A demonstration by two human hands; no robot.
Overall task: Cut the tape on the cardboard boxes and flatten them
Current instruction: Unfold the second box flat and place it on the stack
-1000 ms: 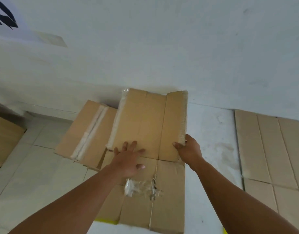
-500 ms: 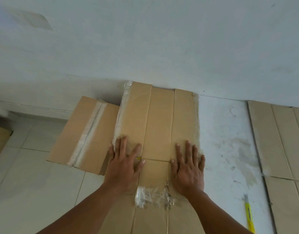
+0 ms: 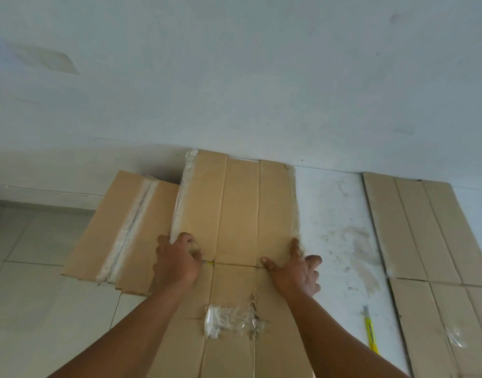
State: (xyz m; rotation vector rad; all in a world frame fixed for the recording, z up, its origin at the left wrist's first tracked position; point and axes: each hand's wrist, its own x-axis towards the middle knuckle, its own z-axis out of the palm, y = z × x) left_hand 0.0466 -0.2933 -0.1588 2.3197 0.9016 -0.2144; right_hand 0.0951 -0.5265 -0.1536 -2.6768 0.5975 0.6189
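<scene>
A flattened cardboard box (image 3: 239, 203) lies on the floor in front of me, its far flaps reaching the wall. My left hand (image 3: 177, 261) curls its fingers round the box's left edge at the flap crease. On the opposite side, my right hand (image 3: 295, 268) grips the right edge, thumb on top and index finger along the edge. A crumpled patch of clear tape (image 3: 229, 320) sticks to the cardboard between my forearms. A yellow utility knife (image 3: 370, 332) lies on the floor to the right, away from both hands.
A taped cardboard box (image 3: 119, 227) sits to the left, partly under the flattened one. More flattened cardboard (image 3: 425, 230) lies at the right. The white wall (image 3: 234, 77) stands just behind the boxes.
Both hands pressed flat on the cardboard half a second ago. Now they have slid outward and curled round its left and right edges. The right-hand flap, earlier raised, lies flat.
</scene>
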